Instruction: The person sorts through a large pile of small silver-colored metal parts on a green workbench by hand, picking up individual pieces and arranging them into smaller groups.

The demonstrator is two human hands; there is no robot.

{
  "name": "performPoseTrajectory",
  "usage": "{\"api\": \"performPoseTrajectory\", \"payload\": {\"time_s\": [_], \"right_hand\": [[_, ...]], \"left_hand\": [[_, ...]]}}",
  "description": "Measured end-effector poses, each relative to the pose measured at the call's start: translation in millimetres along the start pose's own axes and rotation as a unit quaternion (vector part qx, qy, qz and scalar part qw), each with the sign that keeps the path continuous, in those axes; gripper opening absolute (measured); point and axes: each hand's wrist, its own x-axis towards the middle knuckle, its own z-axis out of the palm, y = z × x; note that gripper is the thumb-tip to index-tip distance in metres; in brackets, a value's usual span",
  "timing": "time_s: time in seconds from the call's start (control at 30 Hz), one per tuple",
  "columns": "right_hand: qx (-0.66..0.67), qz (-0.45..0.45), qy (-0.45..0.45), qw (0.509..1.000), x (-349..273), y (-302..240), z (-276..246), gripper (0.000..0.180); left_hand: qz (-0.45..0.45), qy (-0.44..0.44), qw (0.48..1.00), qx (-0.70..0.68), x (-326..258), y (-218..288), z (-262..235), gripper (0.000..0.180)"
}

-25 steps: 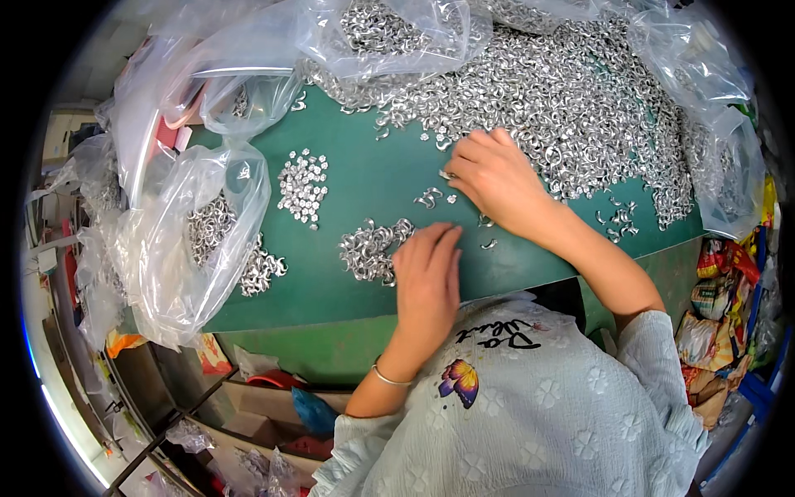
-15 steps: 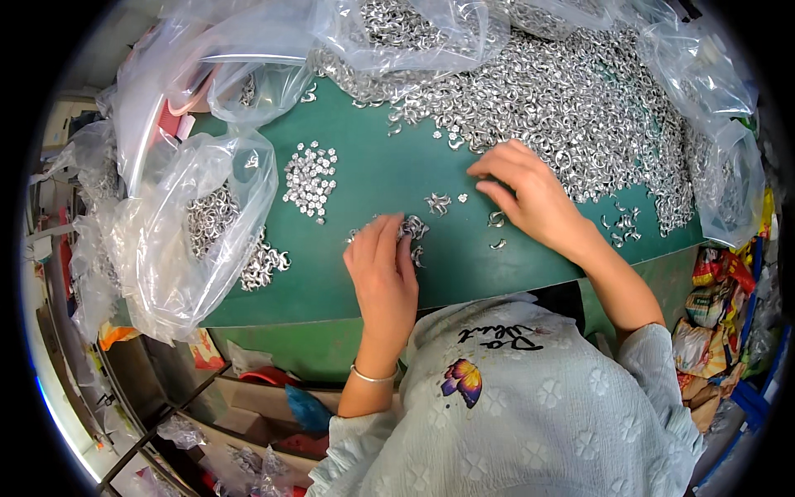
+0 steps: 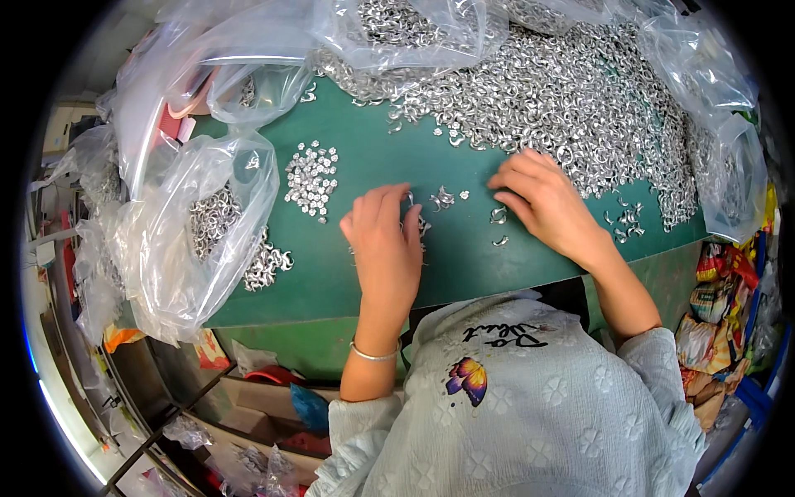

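Note:
My left hand (image 3: 383,236) is over a small cluster of curved silver metal pieces (image 3: 423,225), most of them hidden under it. A small curved silver metal piece (image 3: 411,199) shows between its thumb and forefinger tips. My right hand (image 3: 542,199) hovers at the near edge of a big heap of curved silver pieces (image 3: 571,91). Its fingers are bent, the thumb stands apart, and I see nothing held. Between the hands lie another little cluster (image 3: 442,198) and a flower-shaped silver piece (image 3: 464,195). Loose curved pieces (image 3: 498,215) rest below the right hand.
Flower-shaped silver pieces (image 3: 312,182) form a group on the green tabletop (image 3: 356,141), left of centre. An opened clear plastic bag (image 3: 166,248) of curved pieces stands at the left. More clear bags (image 3: 464,37) lie along the back. Beyond the table's right end are colourful packages (image 3: 704,331).
My left hand has moved a little away from me, and a silver piece now shows at its fingertips. My right hand has shifted slightly right and toward me.

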Motion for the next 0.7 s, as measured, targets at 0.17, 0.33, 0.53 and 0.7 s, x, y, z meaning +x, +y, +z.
{"api": "performPoseTrajectory", "payload": {"time_s": [0.17,0.33,0.53,0.7], "right_hand": [[-0.008,-0.002,-0.056,0.998,-25,-5,0,0.017],[0.081,0.029,-0.041,0.995,-35,-7,-6,0.023],[0.095,0.070,0.014,0.993,-29,-8,6,0.026],[0.070,0.098,0.073,0.990,-20,-8,8,0.032]], "left_hand": [[0.068,-0.090,0.990,-0.081,-19,32,11,0.030],[0.043,-0.150,0.975,-0.160,-35,43,34,0.034],[0.104,-0.140,0.978,-0.111,-34,56,40,0.040],[0.100,-0.137,0.976,-0.133,-46,53,48,0.036]]}}
